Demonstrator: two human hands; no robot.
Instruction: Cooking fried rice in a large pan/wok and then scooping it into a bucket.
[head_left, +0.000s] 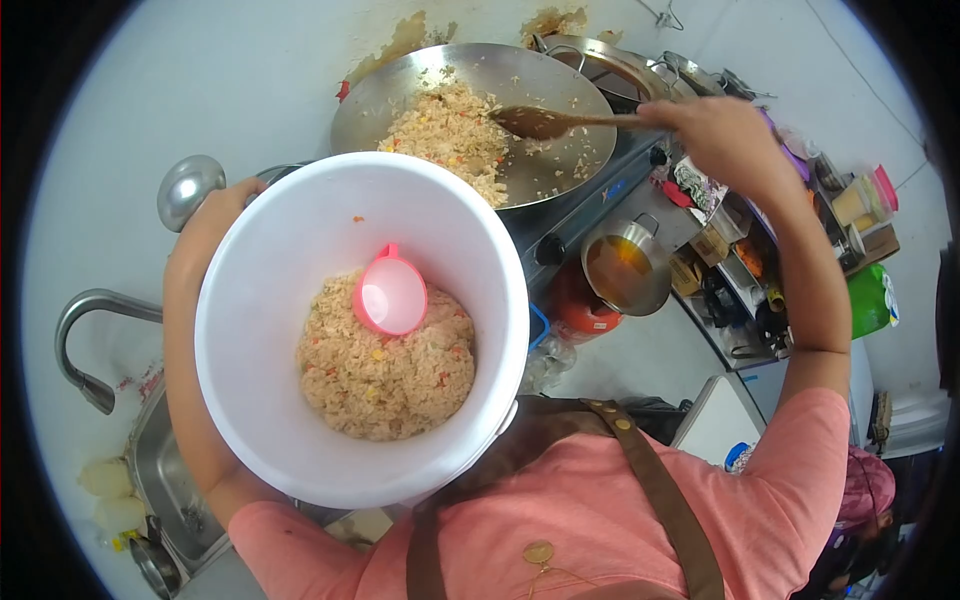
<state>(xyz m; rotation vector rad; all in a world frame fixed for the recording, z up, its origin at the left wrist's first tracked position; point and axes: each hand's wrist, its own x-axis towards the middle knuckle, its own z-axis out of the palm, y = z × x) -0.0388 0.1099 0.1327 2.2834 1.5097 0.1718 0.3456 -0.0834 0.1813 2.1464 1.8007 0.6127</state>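
Observation:
My right hand grips the handle of a wooden spoon. The spoon's bowl is in a large metal wok, against a heap of fried rice with red and yellow bits. A large white plastic bucket is held in front of my body. My left arm wraps around the bucket, and my left hand is at its far left side, fingers partly hidden. More fried rice covers the bucket's bottom. On this rice lies a pink plastic cup.
A metal ladle is beside my left hand. At the left are a curved faucet and a steel sink. A pot of amber liquid stands right of the stove. Shelves hold food containers. Another person is at lower right.

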